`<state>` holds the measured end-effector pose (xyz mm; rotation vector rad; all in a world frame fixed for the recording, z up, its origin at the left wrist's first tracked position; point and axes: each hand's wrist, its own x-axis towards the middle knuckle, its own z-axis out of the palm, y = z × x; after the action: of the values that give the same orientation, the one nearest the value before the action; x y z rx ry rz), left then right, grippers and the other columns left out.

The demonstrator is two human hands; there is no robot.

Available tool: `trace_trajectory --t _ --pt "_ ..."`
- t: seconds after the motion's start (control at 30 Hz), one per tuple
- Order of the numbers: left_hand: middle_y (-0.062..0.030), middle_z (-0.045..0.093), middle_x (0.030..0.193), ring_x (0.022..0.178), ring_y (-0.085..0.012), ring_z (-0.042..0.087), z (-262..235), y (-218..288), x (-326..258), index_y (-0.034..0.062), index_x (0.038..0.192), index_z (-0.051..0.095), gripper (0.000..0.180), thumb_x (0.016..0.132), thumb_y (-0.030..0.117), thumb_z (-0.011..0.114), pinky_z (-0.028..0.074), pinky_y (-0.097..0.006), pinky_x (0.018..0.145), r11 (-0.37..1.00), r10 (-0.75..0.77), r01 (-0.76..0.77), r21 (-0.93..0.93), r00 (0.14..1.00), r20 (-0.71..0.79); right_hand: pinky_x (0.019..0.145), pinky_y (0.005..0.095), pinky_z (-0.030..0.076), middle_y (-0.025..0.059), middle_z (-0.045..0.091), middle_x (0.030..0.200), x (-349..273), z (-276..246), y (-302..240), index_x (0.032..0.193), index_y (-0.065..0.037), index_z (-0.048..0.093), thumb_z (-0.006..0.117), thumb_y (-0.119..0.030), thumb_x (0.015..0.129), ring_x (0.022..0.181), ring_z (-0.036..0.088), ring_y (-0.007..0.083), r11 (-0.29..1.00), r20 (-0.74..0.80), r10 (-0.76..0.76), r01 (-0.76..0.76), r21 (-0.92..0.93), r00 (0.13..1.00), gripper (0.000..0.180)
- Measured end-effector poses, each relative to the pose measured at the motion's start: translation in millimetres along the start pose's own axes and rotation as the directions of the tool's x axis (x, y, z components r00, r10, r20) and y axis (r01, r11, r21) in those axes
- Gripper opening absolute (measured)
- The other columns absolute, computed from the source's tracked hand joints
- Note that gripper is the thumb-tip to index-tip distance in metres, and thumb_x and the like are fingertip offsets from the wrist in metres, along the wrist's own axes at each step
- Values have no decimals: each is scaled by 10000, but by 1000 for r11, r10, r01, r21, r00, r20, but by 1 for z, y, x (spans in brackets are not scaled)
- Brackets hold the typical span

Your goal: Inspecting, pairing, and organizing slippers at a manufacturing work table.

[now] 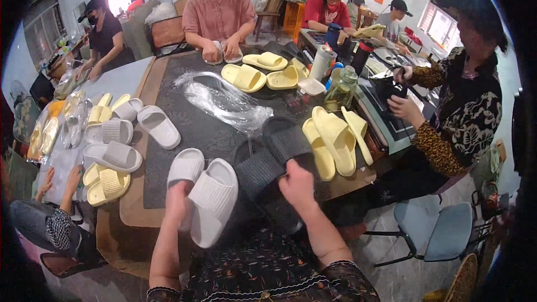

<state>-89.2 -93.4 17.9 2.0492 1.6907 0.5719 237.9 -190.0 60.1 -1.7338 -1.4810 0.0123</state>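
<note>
My left hand (178, 202) is closed on a pair of light grey slide slippers (213, 197) at the table's near edge; their ribbed straps face up. My right hand (297, 183) grips a pair of black slippers (258, 172) just right of them, with the thumb side against the ribbed strap. Motion blurs the black pair, and its far part merges with the dark mat (168, 182). Beyond the hands lies a heap of clear plastic bags (224, 103). Several yellow slippers (335, 140) stand to the right of my right hand.
Grey and yellow slippers (114, 156) cluster at the left, beside bagged pairs (72, 120). Across the table a co-worker's hands (221, 51) hold light slippers near yellow ones (244, 78). A glass jar (340, 86) and bottles stand at the right; a blue chair (430, 226) is behind.
</note>
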Motion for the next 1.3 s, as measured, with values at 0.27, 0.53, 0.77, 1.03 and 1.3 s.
trace_trajectory --t 0.27,0.53,0.77,1.03,1.3 --pt "-205 703 903 844 -295 693 32 35 -14 -61 959 665 468 748 346 758 523 -389 739 962 -45 99 -253 977 210 636 533 445 198 588 720 87 -97 50 814 -25 485 603 -173 782 728 586 450 946 -274 29 -114 -302 961 192" --pt "-197 676 770 735 -297 678 43 26 -15 -57 856 651 478 735 389 774 512 -399 654 966 -55 85 -243 990 127 812 463 521 198 693 959 147 -115 122 1118 -70 659 694 -309 795 929 659 380 792 -99 283 -290 -537 954 403" --pt "-188 643 706 658 -314 633 53 20 -15 -43 757 609 473 731 398 780 484 -411 607 966 -24 35 -257 999 48 708 423 509 113 667 869 90 -108 54 1147 -42 648 720 -317 825 763 646 320 908 -249 127 -214 -360 960 429" --pt "-181 662 720 685 -321 667 61 27 -11 -35 792 625 397 749 334 764 508 -412 624 970 9 -40 -238 991 -131 794 412 541 137 655 993 -12 1 -38 1255 -78 581 759 -472 746 899 674 311 972 498 -227 226 62 837 667" --pt "-165 676 798 738 -266 661 53 42 -30 -27 885 629 513 793 468 733 510 -385 665 892 -90 123 -435 991 95 730 466 527 107 617 958 0 58 -14 1223 -149 596 654 -249 795 827 653 335 975 461 -208 223 23 862 444"
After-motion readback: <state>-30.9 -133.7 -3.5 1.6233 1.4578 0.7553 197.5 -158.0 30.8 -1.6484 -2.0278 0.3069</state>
